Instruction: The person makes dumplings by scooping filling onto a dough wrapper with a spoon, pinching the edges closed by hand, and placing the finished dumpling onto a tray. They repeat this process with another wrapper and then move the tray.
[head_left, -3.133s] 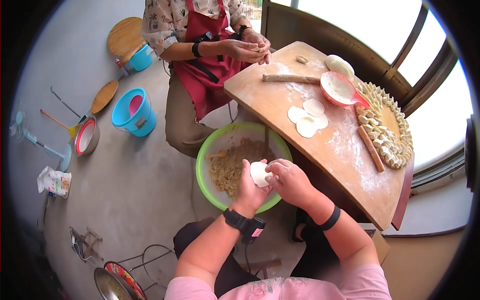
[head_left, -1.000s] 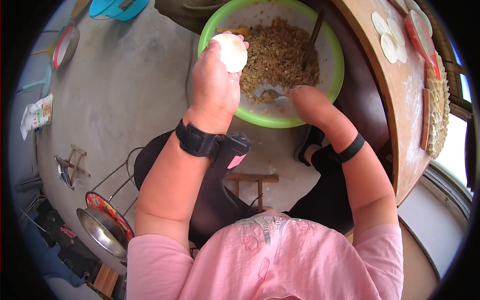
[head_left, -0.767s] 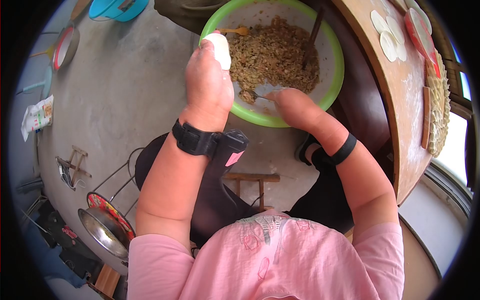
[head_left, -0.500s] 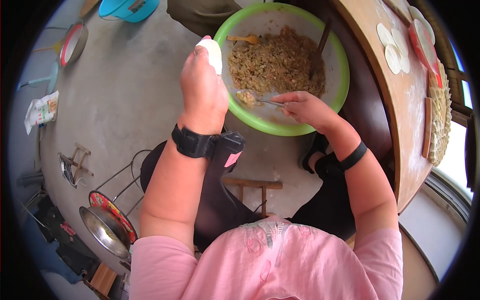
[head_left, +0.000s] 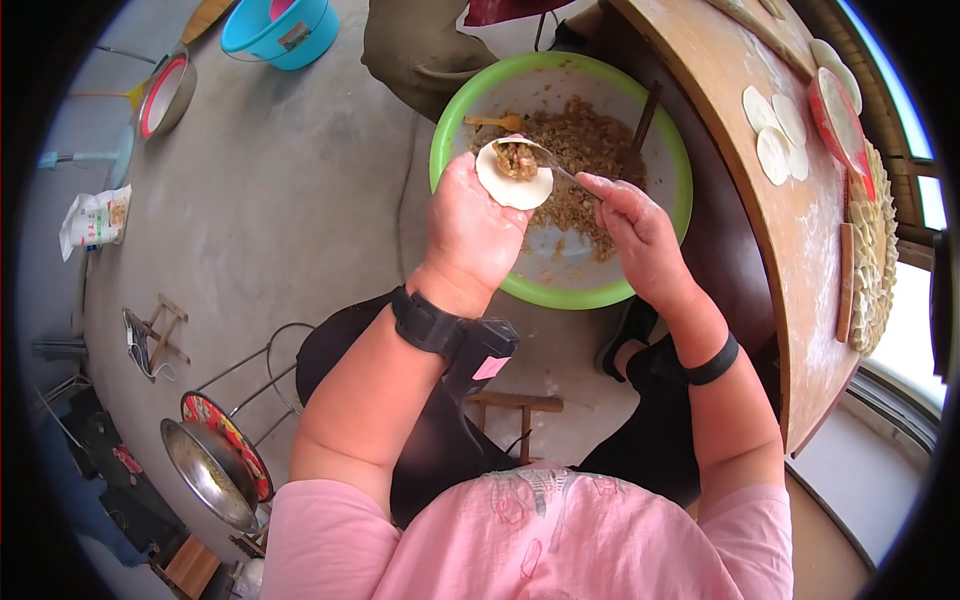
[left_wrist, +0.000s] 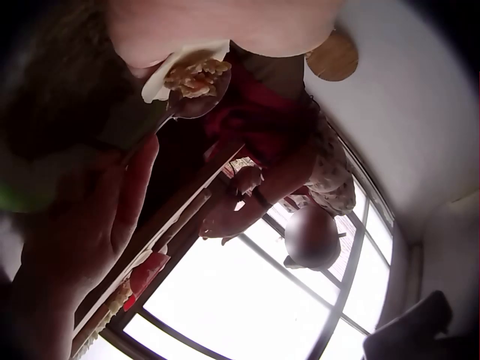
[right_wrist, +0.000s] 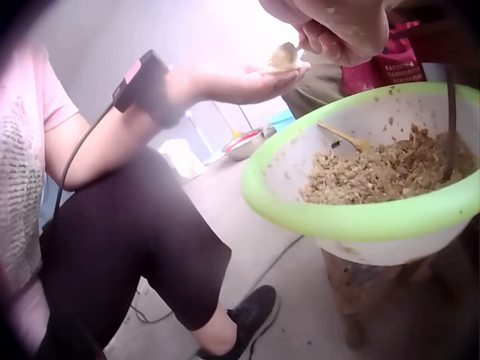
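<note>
My left hand (head_left: 468, 228) lies palm up, bearing a round white dumpling wrapper (head_left: 528, 194) on its fingers. In my right hand (head_left: 643, 238) I pinch the handle of a metal spoon (head_left: 574, 181). The spoon's bowl, seen close in the left wrist view, touches a lump of minced filling (left_wrist: 196, 77) on the wrapper. Both hands are above a large green-rimmed basin (head_left: 578, 298) of chopped filling (right_wrist: 367, 174). A small wooden spoon (head_left: 497, 122) and a dark stick (head_left: 648, 115) rest in the basin.
To the right, a floured wooden board (head_left: 740, 120) bears several wrappers (head_left: 773, 155), a red sieve (head_left: 840, 125), a rolling pin (head_left: 846, 285) and rows of dumplings (head_left: 872, 250). Another person's leg (head_left: 415, 55) is beyond the basin. A blue bucket (head_left: 285, 35) stands on the floor.
The spoon first reached into the basin and scooped filling. It has since moved up and left to the wrapper, where filling now sits. My left hand has turned palm up and moved right over the basin.
</note>
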